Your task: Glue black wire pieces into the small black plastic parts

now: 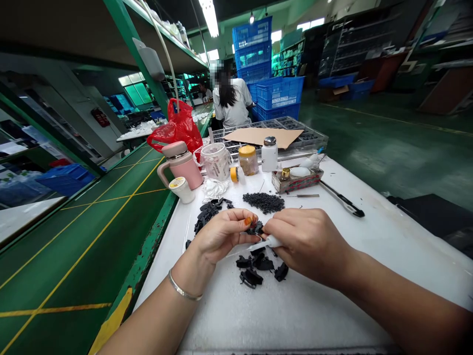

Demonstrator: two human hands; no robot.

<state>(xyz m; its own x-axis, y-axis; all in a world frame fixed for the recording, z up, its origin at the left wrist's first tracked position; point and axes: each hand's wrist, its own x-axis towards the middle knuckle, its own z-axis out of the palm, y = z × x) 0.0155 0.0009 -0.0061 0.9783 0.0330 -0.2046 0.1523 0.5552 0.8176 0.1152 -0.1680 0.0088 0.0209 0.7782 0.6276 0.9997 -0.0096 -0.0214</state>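
My left hand [217, 232] is closed in a pinch on a small black plastic part [255, 228], with something orange on the thumb tip. Wrapped in my right hand [308, 241] is a small white bottle with a thin nozzle [272, 241], whose tip points left, just below the black part. The fingers hide most of the bottle. Under both hands, several black curved parts [264, 265] lie loose on the white tabletop [295, 315]. A heap of similar black parts [207, 215] is beyond my left hand, and a pile of tiny black pieces [263, 202] sits farther back.
At the back stand a pink mug [189, 170], a white tub [181, 190], a clear bucket [216, 160], a yellow-lidded jar [248, 160] and a white bottle [269, 155]. A utility knife [343, 199] lies right. A green conveyor belt [92, 236] runs left; a person [232, 101] sits ahead.
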